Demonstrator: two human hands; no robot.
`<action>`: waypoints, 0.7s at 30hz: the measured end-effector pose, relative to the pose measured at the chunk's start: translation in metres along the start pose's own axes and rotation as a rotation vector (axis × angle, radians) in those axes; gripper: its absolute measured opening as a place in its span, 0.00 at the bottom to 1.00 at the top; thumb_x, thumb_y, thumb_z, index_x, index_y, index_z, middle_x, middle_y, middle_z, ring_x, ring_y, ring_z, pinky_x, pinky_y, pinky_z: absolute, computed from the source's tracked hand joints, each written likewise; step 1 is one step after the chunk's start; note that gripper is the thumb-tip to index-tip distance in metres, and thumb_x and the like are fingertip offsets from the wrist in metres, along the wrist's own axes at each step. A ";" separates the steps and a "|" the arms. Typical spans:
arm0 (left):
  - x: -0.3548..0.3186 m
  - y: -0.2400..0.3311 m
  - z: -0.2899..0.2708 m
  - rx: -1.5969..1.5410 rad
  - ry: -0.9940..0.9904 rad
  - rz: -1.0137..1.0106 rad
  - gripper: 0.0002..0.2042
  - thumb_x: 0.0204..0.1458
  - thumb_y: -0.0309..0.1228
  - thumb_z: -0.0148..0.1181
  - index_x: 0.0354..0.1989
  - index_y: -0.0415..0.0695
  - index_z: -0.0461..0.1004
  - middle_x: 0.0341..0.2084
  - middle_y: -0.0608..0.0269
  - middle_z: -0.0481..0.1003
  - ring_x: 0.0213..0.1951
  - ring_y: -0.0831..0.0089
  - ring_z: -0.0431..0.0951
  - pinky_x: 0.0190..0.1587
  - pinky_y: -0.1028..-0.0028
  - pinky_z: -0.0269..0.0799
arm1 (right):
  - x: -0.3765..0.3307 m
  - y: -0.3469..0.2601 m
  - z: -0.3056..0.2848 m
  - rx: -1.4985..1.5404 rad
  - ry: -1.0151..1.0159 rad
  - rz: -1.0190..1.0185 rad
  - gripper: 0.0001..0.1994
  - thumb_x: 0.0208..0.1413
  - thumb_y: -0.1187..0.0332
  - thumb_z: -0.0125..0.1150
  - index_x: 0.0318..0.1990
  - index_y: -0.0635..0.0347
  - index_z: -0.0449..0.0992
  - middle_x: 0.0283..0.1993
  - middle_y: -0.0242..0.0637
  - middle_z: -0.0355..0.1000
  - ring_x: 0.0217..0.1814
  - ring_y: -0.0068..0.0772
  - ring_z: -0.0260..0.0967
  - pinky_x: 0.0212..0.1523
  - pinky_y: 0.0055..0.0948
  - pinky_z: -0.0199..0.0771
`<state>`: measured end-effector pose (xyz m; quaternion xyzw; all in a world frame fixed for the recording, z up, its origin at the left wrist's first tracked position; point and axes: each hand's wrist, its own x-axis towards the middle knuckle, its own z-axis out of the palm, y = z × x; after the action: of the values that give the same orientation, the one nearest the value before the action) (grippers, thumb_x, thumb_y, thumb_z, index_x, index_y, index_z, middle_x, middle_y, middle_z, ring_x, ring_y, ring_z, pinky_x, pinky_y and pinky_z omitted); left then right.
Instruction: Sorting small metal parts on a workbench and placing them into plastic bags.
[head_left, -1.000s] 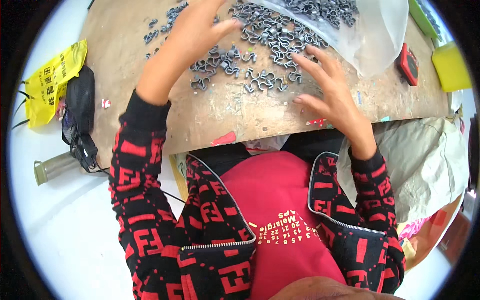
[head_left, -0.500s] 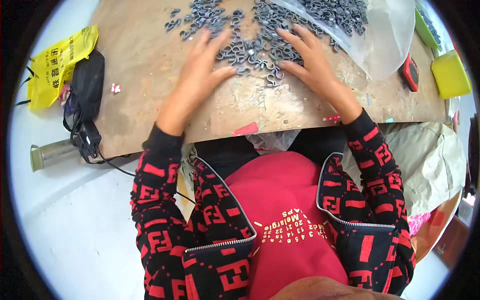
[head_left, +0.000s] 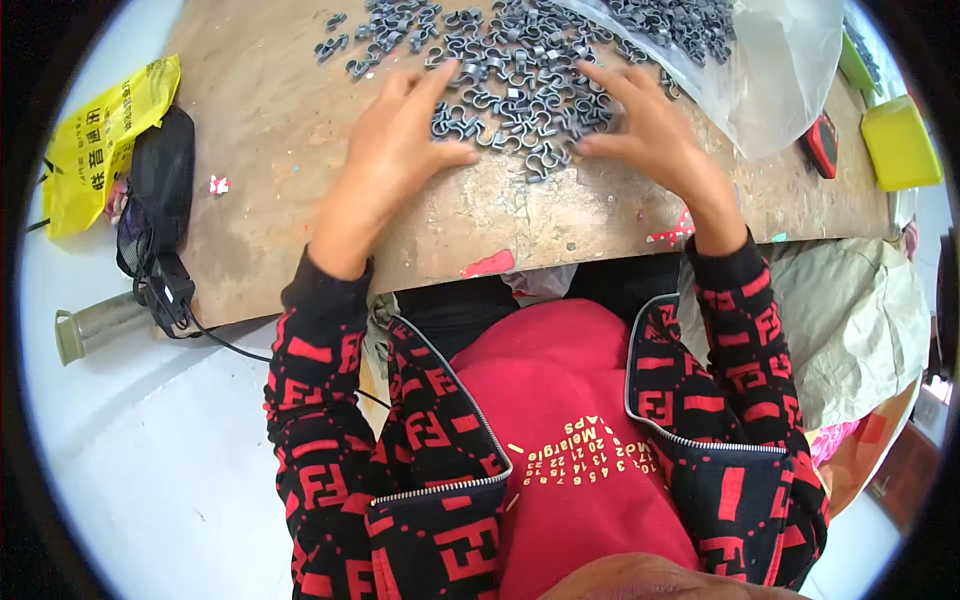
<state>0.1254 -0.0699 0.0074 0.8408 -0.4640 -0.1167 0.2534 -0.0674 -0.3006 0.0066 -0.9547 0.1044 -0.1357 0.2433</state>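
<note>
A loose spread of small dark grey clips [head_left: 530, 95], curved like hooks, lies on the worn wooden table [head_left: 290, 180]. At its left edge is my left hand [head_left: 405, 125], open, with the thumb pointing right and the fingers reaching toward the far side. My right hand [head_left: 645, 125] is open at the right edge, its thumb and fingers spread around that side of the clips. Neither hand holds anything. Whether the fingertips touch the outermost clips, I cannot tell. More clips lie in and under a clear plastic bag [head_left: 775, 90] at the far right.
Right of the bag are a red and black tool [head_left: 820, 145], a yellow-green box [head_left: 900, 145] and a green tray [head_left: 860, 55]. On the left lie a yellow bag [head_left: 105, 150], a black pouch [head_left: 165, 165] and a cable with an adapter [head_left: 172, 290]. Beige cloth [head_left: 830, 330] hangs at the near right.
The clips between my hands lie more spread out toward me. My left fingers have drawn slightly back, and my right hand has shifted a little right.
</note>
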 end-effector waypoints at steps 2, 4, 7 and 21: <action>0.009 0.005 0.010 0.047 0.117 0.151 0.44 0.34 0.36 0.79 0.66 0.46 0.68 0.55 0.46 0.72 0.52 0.49 0.77 0.53 0.60 0.74 | 0.016 -0.003 0.012 -0.044 0.002 -0.025 0.40 0.45 0.62 0.76 0.70 0.43 0.67 0.49 0.41 0.67 0.41 0.40 0.69 0.49 0.36 0.70; 0.016 0.008 0.015 0.005 0.084 0.121 0.43 0.34 0.35 0.79 0.65 0.45 0.69 0.53 0.47 0.73 0.52 0.49 0.76 0.52 0.60 0.74 | 0.029 -0.013 0.014 -0.015 -0.066 0.038 0.40 0.46 0.64 0.75 0.70 0.44 0.67 0.48 0.42 0.68 0.43 0.40 0.69 0.48 0.36 0.70; 0.024 0.012 0.021 -0.189 0.071 0.114 0.39 0.36 0.32 0.78 0.63 0.43 0.71 0.49 0.48 0.74 0.44 0.56 0.80 0.47 0.64 0.76 | 0.038 -0.013 0.023 0.109 -0.074 -0.005 0.39 0.46 0.67 0.74 0.69 0.46 0.68 0.46 0.39 0.68 0.42 0.36 0.68 0.46 0.32 0.70; 0.041 0.013 0.041 -0.869 0.033 -0.065 0.29 0.47 0.23 0.71 0.61 0.37 0.72 0.45 0.58 0.77 0.39 0.74 0.81 0.41 0.76 0.77 | 0.053 -0.007 0.031 0.802 -0.217 0.096 0.33 0.50 0.81 0.62 0.67 0.58 0.68 0.58 0.34 0.71 0.53 0.22 0.70 0.52 0.22 0.74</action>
<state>0.1203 -0.1233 -0.0187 0.6718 -0.3411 -0.2957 0.5872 -0.0066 -0.2956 -0.0051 -0.7870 0.0613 -0.0529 0.6116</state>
